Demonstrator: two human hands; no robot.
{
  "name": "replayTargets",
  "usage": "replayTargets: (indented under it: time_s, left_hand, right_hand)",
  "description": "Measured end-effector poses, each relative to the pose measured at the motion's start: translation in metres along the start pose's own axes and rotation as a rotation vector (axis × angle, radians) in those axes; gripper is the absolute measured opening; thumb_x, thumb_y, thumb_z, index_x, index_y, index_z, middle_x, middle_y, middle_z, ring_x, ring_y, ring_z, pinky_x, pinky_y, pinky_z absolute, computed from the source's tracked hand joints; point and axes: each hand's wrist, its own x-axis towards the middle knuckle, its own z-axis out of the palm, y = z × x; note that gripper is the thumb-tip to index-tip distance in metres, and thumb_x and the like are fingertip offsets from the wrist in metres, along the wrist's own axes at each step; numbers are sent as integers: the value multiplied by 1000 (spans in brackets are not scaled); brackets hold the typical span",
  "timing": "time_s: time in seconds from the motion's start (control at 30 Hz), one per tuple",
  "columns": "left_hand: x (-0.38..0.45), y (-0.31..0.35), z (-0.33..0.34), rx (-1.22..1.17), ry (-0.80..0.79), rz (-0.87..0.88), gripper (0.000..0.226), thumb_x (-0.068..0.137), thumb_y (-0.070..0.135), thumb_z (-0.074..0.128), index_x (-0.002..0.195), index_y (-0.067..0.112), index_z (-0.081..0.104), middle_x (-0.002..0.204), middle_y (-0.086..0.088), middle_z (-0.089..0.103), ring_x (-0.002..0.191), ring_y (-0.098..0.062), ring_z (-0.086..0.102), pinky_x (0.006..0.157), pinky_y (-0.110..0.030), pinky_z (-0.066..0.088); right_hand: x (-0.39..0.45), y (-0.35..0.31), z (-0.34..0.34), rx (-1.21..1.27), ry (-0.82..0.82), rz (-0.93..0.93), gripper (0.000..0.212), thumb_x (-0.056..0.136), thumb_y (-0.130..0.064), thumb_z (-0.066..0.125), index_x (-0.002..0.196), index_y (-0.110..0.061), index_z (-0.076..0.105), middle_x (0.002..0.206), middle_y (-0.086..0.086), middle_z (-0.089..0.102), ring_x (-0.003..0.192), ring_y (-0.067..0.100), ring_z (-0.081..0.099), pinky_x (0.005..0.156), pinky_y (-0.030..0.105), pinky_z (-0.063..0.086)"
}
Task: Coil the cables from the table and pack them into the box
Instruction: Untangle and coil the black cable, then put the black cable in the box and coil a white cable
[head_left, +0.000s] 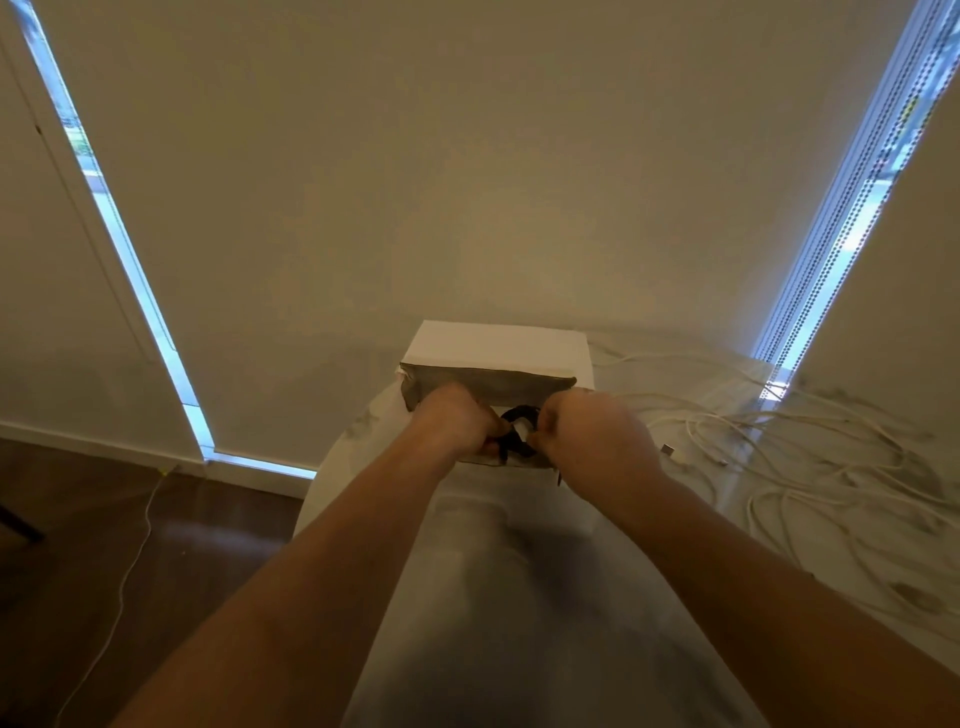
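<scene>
Head view. Your left hand (457, 421) and right hand (592, 441) meet over the open box (493, 358), which sits on the pale table (519, 597) against the far wall (467, 182). Both hands are curled closed on a coiled black cable (517, 434): your left fingers pinch its left side, your right fingers its right side. The coil forms a small loop facing you, its plane roughly upright, its longer dimension running top to bottom; a short black end hangs from its lower edge. It sits at the mouth of the box, between your two fists; whether it touches the box floor cannot be told.

The box runs left to right, with its white lid flap (498, 345) standing up behind the opening and the darker inner wall visible below it. No label, brand or writing can be read on the box or the cable.

To your right, loose white cables (779, 447) sprawl in tangled loops across the tabletop, reaching from just beside the box to the right edge of the view; one connector (670, 451) lies near your right wrist. The table's left edge curves down just left of your left forearm, with dark wooden floor (104, 545) beyond it and one thin white cord (130, 571) trailing there. The tabletop between your forearms is bare. Bright window strips flank the wall on both sides.
</scene>
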Motion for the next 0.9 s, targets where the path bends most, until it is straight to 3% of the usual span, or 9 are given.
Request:
replayTargets:
  time_s: [0.07, 0.2, 0.33, 0.43, 0.5, 0.7, 0.9]
  left_hand:
    - [4, -2, 1, 58, 9, 19, 27, 83, 7, 73, 106, -7, 68, 103, -19, 74, 90, -26, 74, 78, -36, 62]
    - [7, -4, 2, 256, 2, 19, 22, 80, 20, 79, 93, 3, 75, 90, -14, 76, 85, -27, 74, 81, -42, 62]
    - [12, -3, 3, 354, 15, -10, 21, 78, 22, 81, 89, 6, 74, 90, -14, 75, 82, -29, 74, 79, -43, 62]
    - [-6, 7, 0, 505, 66, 80, 21, 85, 26, 73, 90, 6, 74, 83, -11, 73, 79, -26, 72, 75, -39, 61]
    - [-20, 13, -2, 570, 144, 153, 21, 88, 28, 69, 90, 8, 72, 77, -6, 68, 75, -23, 68, 64, -33, 53]
    - [-72, 36, 0, 420, 206, 369, 25, 93, 42, 61, 86, 20, 71, 78, 5, 69, 76, -12, 65, 67, -29, 50]
    - [-116, 54, 32, 152, 35, 471, 32, 94, 45, 60, 76, 21, 72, 69, 3, 71, 67, -14, 68, 72, -36, 61]
  right_hand:
    - [2, 1, 4, -25, -3, -20, 20, 90, -39, 62, 101, -24, 71, 89, -1, 60, 80, 16, 58, 74, 28, 54]
    - [3, 2, 6, -2, -31, -39, 21, 91, -38, 62, 105, -25, 70, 96, 0, 58, 82, 16, 55, 77, 28, 53]
    - [-8, 7, 4, 168, 68, -97, 18, 93, -37, 60, 102, -24, 70, 91, -2, 63, 81, 13, 60, 76, 26, 53]
    - [-20, 14, -5, 295, 151, -116, 17, 94, -39, 59, 94, -25, 68, 84, -6, 65, 74, 6, 59, 67, 15, 46]
    - [-30, 22, -13, 381, 168, -90, 20, 95, -40, 57, 87, -24, 67, 77, -7, 66, 68, 4, 59, 61, 12, 40]
    - [-54, 59, -31, 541, 195, 65, 27, 95, -41, 56, 77, -25, 69, 68, -9, 68, 67, 3, 61, 63, 18, 42]
    - [-64, 106, -39, 553, 203, 213, 28, 89, -37, 64, 65, -23, 69, 64, -10, 69, 63, 2, 61, 58, 21, 40]
